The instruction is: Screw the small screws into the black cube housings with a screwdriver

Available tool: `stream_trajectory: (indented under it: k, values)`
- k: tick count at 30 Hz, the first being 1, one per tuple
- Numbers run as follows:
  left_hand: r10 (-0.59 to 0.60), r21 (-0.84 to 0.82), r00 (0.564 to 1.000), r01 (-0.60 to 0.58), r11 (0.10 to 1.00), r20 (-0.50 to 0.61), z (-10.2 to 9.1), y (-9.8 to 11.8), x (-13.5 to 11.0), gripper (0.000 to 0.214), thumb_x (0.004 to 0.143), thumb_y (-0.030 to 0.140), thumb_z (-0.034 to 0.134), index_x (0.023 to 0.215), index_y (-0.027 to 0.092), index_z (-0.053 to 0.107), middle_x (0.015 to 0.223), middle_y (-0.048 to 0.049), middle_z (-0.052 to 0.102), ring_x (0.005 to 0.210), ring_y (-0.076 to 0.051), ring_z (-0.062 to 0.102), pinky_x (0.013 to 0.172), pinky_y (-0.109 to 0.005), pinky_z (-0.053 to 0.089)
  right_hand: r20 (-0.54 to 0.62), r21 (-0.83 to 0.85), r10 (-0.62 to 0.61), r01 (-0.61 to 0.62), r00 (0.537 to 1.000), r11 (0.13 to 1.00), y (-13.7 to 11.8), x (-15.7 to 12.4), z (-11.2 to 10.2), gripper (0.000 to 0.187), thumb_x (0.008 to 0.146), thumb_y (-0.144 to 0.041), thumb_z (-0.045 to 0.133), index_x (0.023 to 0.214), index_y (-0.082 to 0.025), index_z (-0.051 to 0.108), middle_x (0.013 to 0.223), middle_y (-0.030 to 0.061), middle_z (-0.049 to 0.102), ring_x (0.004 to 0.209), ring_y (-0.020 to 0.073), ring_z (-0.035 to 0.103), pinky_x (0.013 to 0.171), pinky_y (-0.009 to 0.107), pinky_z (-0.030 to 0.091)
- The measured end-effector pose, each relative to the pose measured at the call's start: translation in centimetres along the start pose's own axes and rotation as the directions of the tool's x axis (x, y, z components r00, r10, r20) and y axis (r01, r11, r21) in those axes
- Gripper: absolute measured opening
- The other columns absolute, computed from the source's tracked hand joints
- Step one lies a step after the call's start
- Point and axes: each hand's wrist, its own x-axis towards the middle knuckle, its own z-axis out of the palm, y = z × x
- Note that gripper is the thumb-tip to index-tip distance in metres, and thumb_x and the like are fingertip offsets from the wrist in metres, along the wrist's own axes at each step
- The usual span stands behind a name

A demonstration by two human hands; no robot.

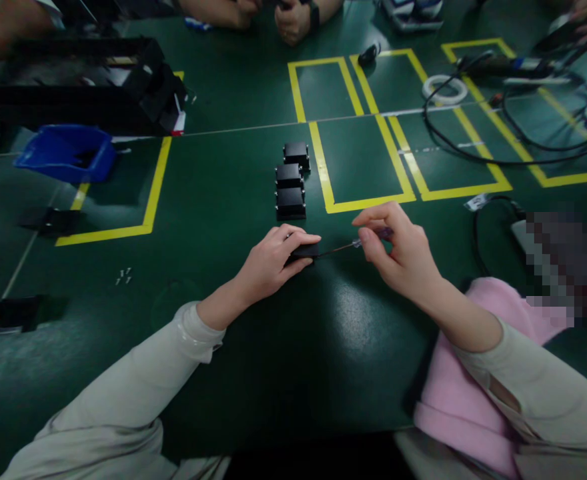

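- Dark part (pixel 16 313): far left, blurred, kind hard to make out.
- Blue bin (pixel 68 157): below the crate, over yellow tape; contents too dark to tell.
- Crate (pixel 73 100): black, upper left, cut off by the edge; interior blurred.
- Screws (pixel 123 275): small loose group on the green table (pixel 213 180), well left of the hands.
- Tag (pixel 179 120): white and red, at the crate's right end; lettering too small to read.
- Left hand (pixel 273 259): fingers and thumb closed on 1 held block (pixel 306 251), black, mid-table, largely covered by the hand.
- Blocks (pixel 290 198): 3, black, in a line just beyond the left hand.
- Co-worker's hand (pixel 293 23): top edge, beyond the blocks.
- Screwdriver (pixel 357 243): shaft towards the held block's right end; contact too small to tell.
- Right hand (pixel 398 250): thumb and fingers curled about the handle, partly hiding it.
- Tape roll (pixel 443 89): white, beside cable loops.
- Pink cloth (pixel 458 393): partly under the right forearm.
- Label (pixel 477 202): white, on a cable; writing illegible.
- Device (pixel 563 253): right edge, pixelated.
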Motion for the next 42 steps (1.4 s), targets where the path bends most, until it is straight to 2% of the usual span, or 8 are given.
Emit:
stream_trajectory:
  k: [2,8,12,17,23,28,36,42]
  values:
    - [0.002,-0.001,1.000,-0.002,1.000,-0.001,0.00,0.03,-0.03,0.036,0.099,0.027,0.060,0.134,0.021,0.058,0.126,-0.0099,0.062,0.116,-0.026,0.058,0.100,-0.045,0.050,-0.006,0.009,0.009,-0.009,1.000,1.000,0.02,-0.02,0.03,0.009,0.095,-0.018,0.053,0.103,-0.021,0.056,0.077,-0.0030,0.062,0.057,0.0075,0.061,0.057,0.020,0.048]
    - [-0.002,-0.001,1.000,0.002,1.000,0.002,-0.02,-0.01,-0.06,0.036,0.099,0.028,0.060,0.134,0.022,0.058,0.126,-0.0096,0.062,0.116,-0.026,0.058,0.100,-0.044,0.050,0.029,0.011,0.000,0.000,1.000,1.000,-0.16,0.14,-0.20,0.009,0.097,-0.020,0.056,0.089,-0.022,0.053,0.069,-0.0059,0.060,0.047,0.0051,0.051,0.050,0.020,0.040]
    - [-0.001,0.000,1.000,0.001,1.000,0.001,0.02,-0.05,-0.04,0.036,0.100,0.029,0.060,0.135,0.022,0.058,0.126,-0.0097,0.062,0.117,-0.026,0.058,0.101,-0.044,0.050,0.018,0.028,0.030,-0.030,0.999,0.999,-0.15,0.13,-0.21,0.006,0.095,-0.017,0.053,0.097,-0.022,0.055,0.075,-0.0043,0.061,0.052,0.0068,0.057,0.054,0.021,0.044]
    - [-0.001,0.004,1.000,0.001,1.000,0.005,-0.05,-0.05,-0.09,0.036,0.100,0.029,0.060,0.135,0.022,0.057,0.127,-0.0095,0.062,0.117,-0.025,0.058,0.101,-0.044,0.049,0.054,0.050,0.005,-0.008,0.999,0.999,0.01,0.06,-0.20,0.010,0.099,-0.024,0.056,0.089,-0.023,0.054,0.061,-0.0079,0.054,0.046,0.0060,0.050,0.051,0.021,0.039]
    - [-0.010,0.005,1.000,0.010,1.000,0.008,0.04,-0.07,-0.01,0.035,0.100,0.030,0.058,0.135,0.024,0.057,0.127,-0.0090,0.062,0.117,-0.025,0.058,0.101,-0.044,0.049,0.026,0.085,0.078,-0.080,0.997,0.993,0.18,-0.13,-0.01,0.007,0.101,-0.028,0.050,0.102,-0.022,0.054,0.068,-0.0051,0.057,0.054,0.0085,0.056,0.054,0.022,0.042]
    - [-0.017,0.006,1.000,0.017,1.000,0.021,-0.07,0.04,0.05,0.035,0.100,0.029,0.058,0.135,0.023,0.057,0.128,-0.0094,0.062,0.117,-0.026,0.058,0.101,-0.044,0.049,0.052,0.063,0.052,-0.056,0.997,0.996,0.18,-0.03,-0.21,0.018,0.102,-0.031,0.051,0.086,-0.023,0.054,0.059,-0.0070,0.053,0.047,0.0068,0.050,0.050,0.023,0.036]
    - [0.003,0.004,1.000,-0.003,1.000,0.002,-0.11,-0.02,0.06,0.034,0.100,0.029,0.059,0.133,0.022,0.058,0.125,-0.0099,0.062,0.116,-0.025,0.059,0.100,-0.044,0.050,0.012,0.118,0.073,-0.074,0.997,0.990,0.42,-0.16,0.25,0.014,0.103,-0.034,0.047,0.097,-0.022,0.053,0.071,-0.0039,0.057,0.058,0.0084,0.057,0.055,0.022,0.041]
    - [-0.005,0.003,1.000,0.005,1.000,0.009,-0.16,0.01,0.07,0.034,0.100,0.029,0.059,0.133,0.022,0.058,0.126,-0.0097,0.061,0.117,-0.025,0.058,0.100,-0.044,0.050,0.021,0.097,0.063,-0.065,0.998,0.993,0.41,0.00,0.15,0.016,0.100,-0.031,0.056,0.087,-0.023,0.051,0.063,-0.0070,0.052,0.051,0.0070,0.051,0.052,0.022,0.038]
